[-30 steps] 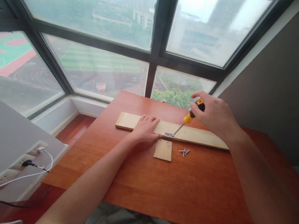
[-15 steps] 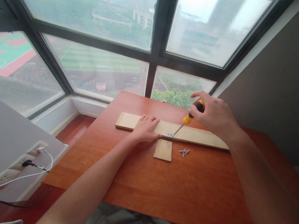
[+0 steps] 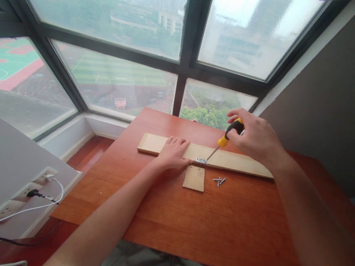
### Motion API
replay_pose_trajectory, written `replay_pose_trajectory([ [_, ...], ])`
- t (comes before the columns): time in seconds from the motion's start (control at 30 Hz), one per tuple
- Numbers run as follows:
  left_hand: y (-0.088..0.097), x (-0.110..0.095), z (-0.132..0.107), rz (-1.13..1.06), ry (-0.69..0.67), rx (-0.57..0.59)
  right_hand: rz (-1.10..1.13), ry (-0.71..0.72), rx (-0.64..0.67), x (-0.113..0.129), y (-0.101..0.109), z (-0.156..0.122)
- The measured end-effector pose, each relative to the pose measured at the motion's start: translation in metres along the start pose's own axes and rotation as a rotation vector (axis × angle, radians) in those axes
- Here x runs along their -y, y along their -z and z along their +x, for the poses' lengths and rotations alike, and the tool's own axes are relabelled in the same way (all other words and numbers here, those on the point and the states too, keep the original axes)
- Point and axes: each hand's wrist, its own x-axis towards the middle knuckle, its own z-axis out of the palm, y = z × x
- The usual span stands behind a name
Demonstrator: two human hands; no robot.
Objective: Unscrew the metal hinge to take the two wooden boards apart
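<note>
A long pale wooden board (image 3: 236, 160) lies across the table. My left hand (image 3: 174, 152) rests flat on it, fingers stretched over the top and thumb pointing toward a small metal hinge (image 3: 201, 160) at the board's near edge. My right hand (image 3: 254, 132) is closed around the yellow and black handle of a screwdriver (image 3: 223, 141). The shaft slants down to the left, and its tip meets the hinge; whether a screw sits under it is too small to tell. Just below the hinge lies a small wooden piece (image 3: 194, 179) with holes near its upper edge.
Several loose screws (image 3: 219, 181) lie right of the small wooden piece. The reddish-brown table (image 3: 166, 219) stands against large windows (image 3: 114, 68). Sockets with plugged cables (image 3: 38, 194) are on the low wall at left; a grey wall (image 3: 341, 106) rises at right.
Almost nothing differs. My right hand and the screwdriver handle have turned very slightly, with the tip still at the hinge; my left hand keeps its place on the board.
</note>
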Motion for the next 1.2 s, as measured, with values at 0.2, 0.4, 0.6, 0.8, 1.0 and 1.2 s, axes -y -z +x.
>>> replay_pose_trajectory([
  [0.2, 0.0036, -0.0027, -0.0002, -0.003, 0.012, 0.018, -0.052, -0.021, -0.020, -0.0009, -0.0012, 0.0002],
  [0.4, 0.0017, -0.0030, -0.0002, 0.022, 0.016, 0.010, -0.017, -0.004, -0.028, -0.0007, -0.0027, -0.0006],
  [0.6, 0.0003, -0.0030, -0.0005, 0.037, 0.018, 0.006, -0.059, -0.022, -0.042, 0.0008, -0.0038, -0.0014],
  [0.8, -0.0020, -0.0021, -0.0002, 0.039, 0.010, 0.001, -0.072, -0.029, -0.034, 0.0008, -0.0037, -0.0003],
  [1.0, -0.0001, -0.0031, -0.0002, 0.030, 0.013, 0.007, -0.057, -0.026, -0.033, 0.0025, -0.0047, -0.0020],
  [1.2, 0.0017, -0.0037, -0.0006, 0.030, 0.008, 0.004, -0.015, 0.001, -0.042, 0.0004, -0.0056, -0.0011],
])
